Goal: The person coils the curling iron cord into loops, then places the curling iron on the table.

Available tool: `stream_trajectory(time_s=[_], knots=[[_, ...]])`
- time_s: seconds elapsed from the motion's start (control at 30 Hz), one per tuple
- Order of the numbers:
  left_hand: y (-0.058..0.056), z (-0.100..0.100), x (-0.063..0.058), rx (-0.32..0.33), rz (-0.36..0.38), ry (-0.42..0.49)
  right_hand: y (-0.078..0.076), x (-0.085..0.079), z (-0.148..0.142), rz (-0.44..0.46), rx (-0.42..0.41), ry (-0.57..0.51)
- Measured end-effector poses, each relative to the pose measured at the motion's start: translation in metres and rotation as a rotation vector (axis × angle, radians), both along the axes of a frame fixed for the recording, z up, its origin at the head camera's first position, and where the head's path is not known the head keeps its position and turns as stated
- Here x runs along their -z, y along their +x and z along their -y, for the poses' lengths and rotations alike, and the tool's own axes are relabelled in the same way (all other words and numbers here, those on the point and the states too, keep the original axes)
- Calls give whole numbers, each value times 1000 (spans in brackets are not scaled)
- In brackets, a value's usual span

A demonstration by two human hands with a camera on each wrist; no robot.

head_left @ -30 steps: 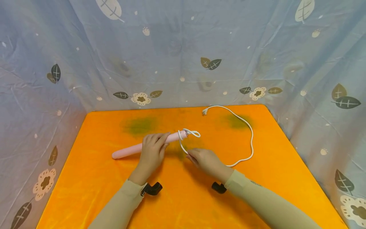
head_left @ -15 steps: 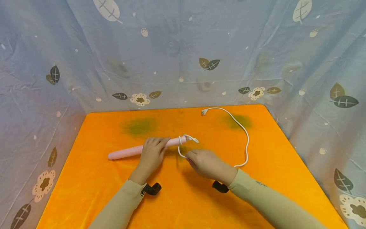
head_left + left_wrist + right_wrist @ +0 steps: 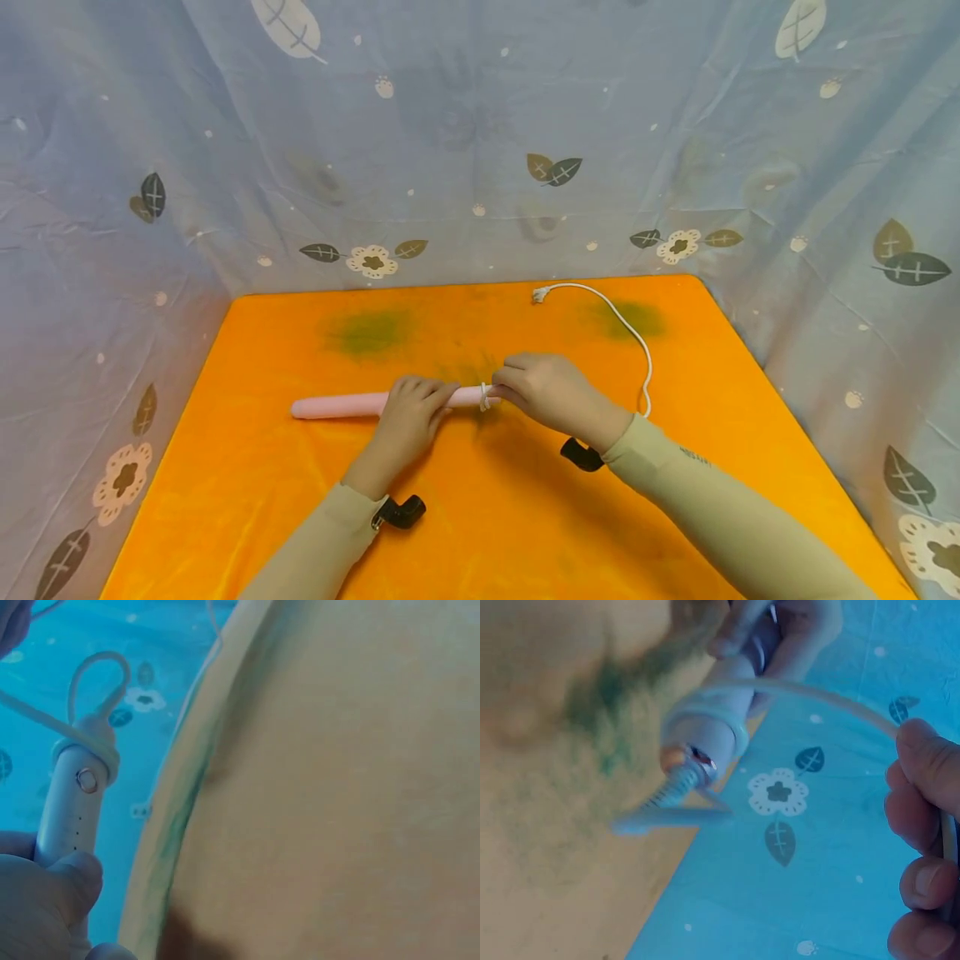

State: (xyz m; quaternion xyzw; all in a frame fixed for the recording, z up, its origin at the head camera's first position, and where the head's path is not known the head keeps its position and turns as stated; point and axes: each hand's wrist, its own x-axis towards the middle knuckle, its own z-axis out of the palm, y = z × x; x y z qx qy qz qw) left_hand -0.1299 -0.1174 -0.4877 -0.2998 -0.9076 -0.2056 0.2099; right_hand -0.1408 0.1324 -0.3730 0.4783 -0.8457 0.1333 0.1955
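My left hand (image 3: 408,417) grips a pink hair iron (image 3: 337,406), a long slim rod, around its handle. In the left wrist view, a round button (image 3: 87,780) and a row of small dots show on the handle. The white power cord (image 3: 810,691) circles the handle near its corded end, and a small bend of cord sticks out past that end. My right hand (image 3: 558,396) pinches the cord between thumb and fingers, just right of the handle end. From the wrap, the cord runs in an arc to these fingers (image 3: 930,761) in the right wrist view.
The rest of the cord curves across the right of the orange-covered table (image 3: 465,533) to its plug (image 3: 539,295) near the back edge. Patterned blue-grey curtains (image 3: 480,125) enclose the back and sides. A black wrist device (image 3: 403,512) hangs by the left cuff.
The corded end of the iron has come down towards me, so the iron lies nearly level across the view. My right hand has moved up beside that end, still pinching the cord.
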Motion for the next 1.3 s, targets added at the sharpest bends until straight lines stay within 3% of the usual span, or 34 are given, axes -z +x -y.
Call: stream_trajectory(time_s=[0.3, 0.53, 0.77, 1.13, 1.2, 1.3], knots=[[8, 0, 1, 67, -73, 22, -24, -2, -4, 101, 71, -21], [10, -3, 3, 95, -97, 27, -38, 8, -8, 213, 162, -13], [14, -6, -2, 136, -144, 38, -51, 20, -8, 367, 253, 21], [14, -3, 0, 133, -156, 105, -51, 53, -12, 593, 234, 10], [14, -2, 0, 130, -158, 116, -50, 53, -14, 596, 228, -1], [14, 0, 1, 129, -160, 120, -50, 50, -17, 531, 214, -18]])
